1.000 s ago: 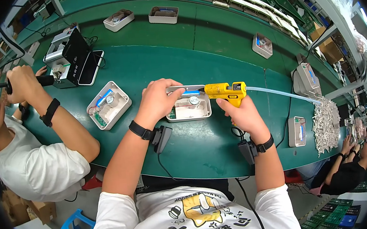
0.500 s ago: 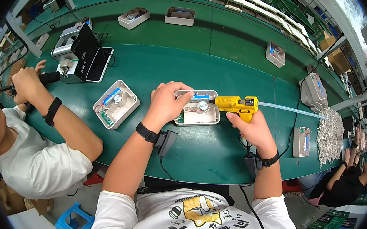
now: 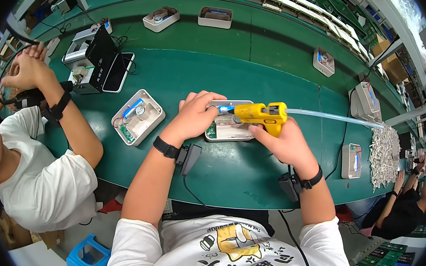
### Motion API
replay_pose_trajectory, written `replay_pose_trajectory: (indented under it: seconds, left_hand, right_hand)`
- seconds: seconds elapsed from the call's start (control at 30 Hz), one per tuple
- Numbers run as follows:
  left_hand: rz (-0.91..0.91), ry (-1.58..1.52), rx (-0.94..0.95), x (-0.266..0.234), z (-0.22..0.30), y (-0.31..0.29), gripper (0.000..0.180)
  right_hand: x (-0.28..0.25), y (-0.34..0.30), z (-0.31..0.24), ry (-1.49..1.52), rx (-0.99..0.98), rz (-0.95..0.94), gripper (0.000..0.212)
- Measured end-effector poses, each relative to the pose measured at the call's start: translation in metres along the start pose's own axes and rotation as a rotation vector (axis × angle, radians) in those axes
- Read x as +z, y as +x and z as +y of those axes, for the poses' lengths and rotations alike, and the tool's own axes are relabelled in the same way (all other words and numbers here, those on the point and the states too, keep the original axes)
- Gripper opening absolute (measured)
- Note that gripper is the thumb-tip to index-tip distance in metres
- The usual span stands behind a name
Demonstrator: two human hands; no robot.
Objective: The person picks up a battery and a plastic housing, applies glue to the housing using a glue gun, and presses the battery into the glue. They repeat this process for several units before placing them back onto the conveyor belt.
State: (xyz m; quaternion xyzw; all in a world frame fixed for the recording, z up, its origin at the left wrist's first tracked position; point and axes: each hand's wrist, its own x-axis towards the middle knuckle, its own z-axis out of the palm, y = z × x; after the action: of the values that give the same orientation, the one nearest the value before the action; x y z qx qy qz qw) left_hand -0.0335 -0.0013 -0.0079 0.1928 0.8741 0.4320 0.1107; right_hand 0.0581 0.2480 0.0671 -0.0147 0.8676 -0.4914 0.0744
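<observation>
My right hand [image 3: 289,144] grips a yellow hot glue gun [image 3: 258,113], its nozzle pointing left over a small white plastic housing [image 3: 231,137]. A long translucent glue stick [image 3: 333,115] runs out of the gun's back to the right. My left hand [image 3: 191,117] holds the housing by its left side, fingers over the upper rim. Inside lie a blue battery cell [image 3: 225,110] and a bit of green circuit board [image 3: 212,130]; the gun covers much of the rest. To the left, a similar open housing [image 3: 151,128] contains a blue cell, a round silver part and a green board.
At left, a co-worker's hand [image 3: 28,73] is near a black-handled tool [image 3: 30,98] beside a black box-shaped device [image 3: 92,60]. More housings [image 3: 161,21] stand along the far strip. A pile of small white pieces [image 3: 385,158] lies at right, near another housing [image 3: 351,161].
The glue gun has moved left, its nozzle now near the blue cell's left end by my left fingers. The co-worker's arm at left has shifted, and both their hands are now together.
</observation>
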Motion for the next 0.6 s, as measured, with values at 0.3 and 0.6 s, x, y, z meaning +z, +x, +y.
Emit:
replay_pose_trajectory:
  seconds: [0.3,0.6]
  left_hand:
    - [-0.013,0.034,0.036,0.000,0.000,0.001,0.052]
    - [0.085,0.143,0.013,-0.008,-0.008,-0.007,0.048]
  right_hand:
    - [0.012,0.009,-0.003,-0.107,-0.028,0.004,0.032]
    - [0.025,0.029,-0.011,-0.002,-0.078,-0.057,0.031]
